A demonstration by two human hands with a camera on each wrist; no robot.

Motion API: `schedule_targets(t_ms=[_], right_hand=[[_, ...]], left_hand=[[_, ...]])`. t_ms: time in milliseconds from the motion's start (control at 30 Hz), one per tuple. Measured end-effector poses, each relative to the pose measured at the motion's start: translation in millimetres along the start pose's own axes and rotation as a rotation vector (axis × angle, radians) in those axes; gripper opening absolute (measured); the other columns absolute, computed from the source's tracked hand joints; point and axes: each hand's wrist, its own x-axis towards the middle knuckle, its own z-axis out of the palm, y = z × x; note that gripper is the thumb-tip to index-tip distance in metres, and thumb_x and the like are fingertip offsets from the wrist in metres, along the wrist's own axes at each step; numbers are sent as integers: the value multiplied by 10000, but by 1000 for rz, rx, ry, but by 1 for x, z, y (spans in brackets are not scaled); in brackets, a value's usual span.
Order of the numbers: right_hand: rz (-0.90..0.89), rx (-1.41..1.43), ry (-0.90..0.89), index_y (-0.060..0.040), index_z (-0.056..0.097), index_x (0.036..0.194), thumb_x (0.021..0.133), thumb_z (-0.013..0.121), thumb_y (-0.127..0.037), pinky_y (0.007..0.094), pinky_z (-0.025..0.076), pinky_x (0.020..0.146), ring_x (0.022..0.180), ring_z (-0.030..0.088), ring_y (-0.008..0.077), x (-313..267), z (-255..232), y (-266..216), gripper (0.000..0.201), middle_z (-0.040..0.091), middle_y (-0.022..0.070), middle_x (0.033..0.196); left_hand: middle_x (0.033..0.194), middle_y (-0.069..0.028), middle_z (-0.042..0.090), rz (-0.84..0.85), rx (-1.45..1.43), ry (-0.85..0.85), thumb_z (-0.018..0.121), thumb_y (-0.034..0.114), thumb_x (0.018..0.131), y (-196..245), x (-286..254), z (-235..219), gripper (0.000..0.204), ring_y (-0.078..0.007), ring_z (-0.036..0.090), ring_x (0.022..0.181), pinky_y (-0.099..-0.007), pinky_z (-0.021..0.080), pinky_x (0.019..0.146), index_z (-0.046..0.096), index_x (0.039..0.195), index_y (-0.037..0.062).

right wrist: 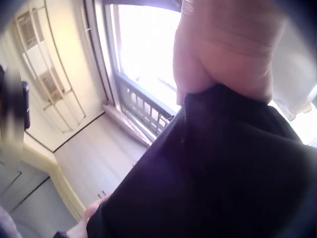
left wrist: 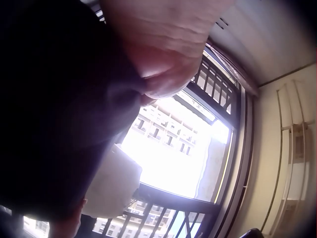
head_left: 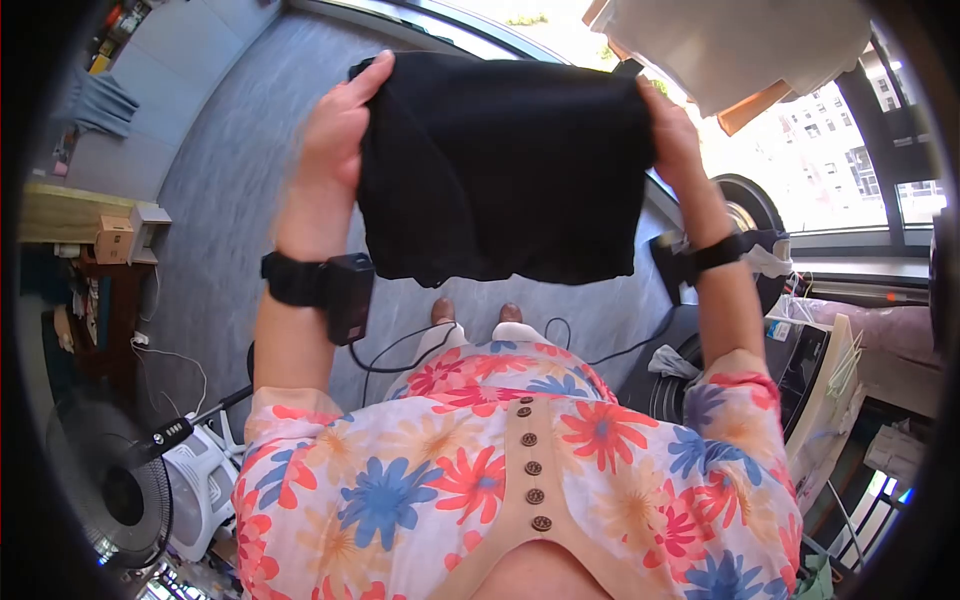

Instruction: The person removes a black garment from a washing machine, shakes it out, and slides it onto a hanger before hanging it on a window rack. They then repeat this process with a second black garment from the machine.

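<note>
A piece of black cloth (head_left: 510, 170), perhaps a folded garment, is held up in front of the body, spread between both hands. My left hand (head_left: 335, 130) grips its upper left corner, with the thumb along the front. At the opposite upper corner my right hand (head_left: 675, 140) grips the fabric, fingers partly hidden behind it. The lower edge hangs loose over the floor. In the left wrist view the dark cloth (left wrist: 59, 114) drops from beneath the palm; in the right wrist view the black fabric (right wrist: 213, 168) is bunched under the hand.
A fan (head_left: 110, 490) stands at the lower left beside a white plastic stool-like frame (head_left: 205, 480). Pale fabric (head_left: 730, 50) hangs by the window at upper right. Cables (head_left: 400, 360) run from the wrist cameras past the legs. A cluttered bench (head_left: 820, 380) lies to the right.
</note>
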Motion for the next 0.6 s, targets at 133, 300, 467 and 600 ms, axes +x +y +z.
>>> schedule_targets(t_ms=[133, 300, 467, 600], right_hand=[[-798, -1338, -237, 5, 544, 1063, 859, 537, -291, 299, 459, 745, 866, 563, 150, 6, -1, 46, 360, 610, 70, 924], [2, -93, -83, 14, 589, 930, 852, 558, -289, 244, 468, 629, 698, 571, 103, 2, -7, 27, 314, 619, 35, 846], [-141, -976, -341, 10, 580, 996, 784, 632, -300, 227, 444, 689, 770, 558, 124, 24, -31, 18, 379, 612, 43, 865], [-693, -724, -729, -116, 362, 1298, 693, 715, -259, 297, 359, 909, 1148, 436, 213, -10, 40, -25, 714, 481, 78, 1233]], left_hand=[[976, -163, 611, -5, 75, -12, 465, 204, 893, 31, -31, 28, 286, -264, 618, 852, -370, 506, 781, 553, 998, -47], [904, -118, 625, 136, 189, 115, 507, 149, 871, 32, -30, 20, 208, -202, 626, 755, -319, 527, 704, 564, 970, -25], [876, -75, 630, 9, 436, -91, 564, 164, 838, 44, -45, 56, 212, -146, 618, 734, -256, 508, 677, 585, 951, -15], [850, -44, 626, -50, 963, -431, 601, 152, 803, 30, -35, 104, 242, -97, 598, 746, -219, 485, 682, 587, 960, -31]])
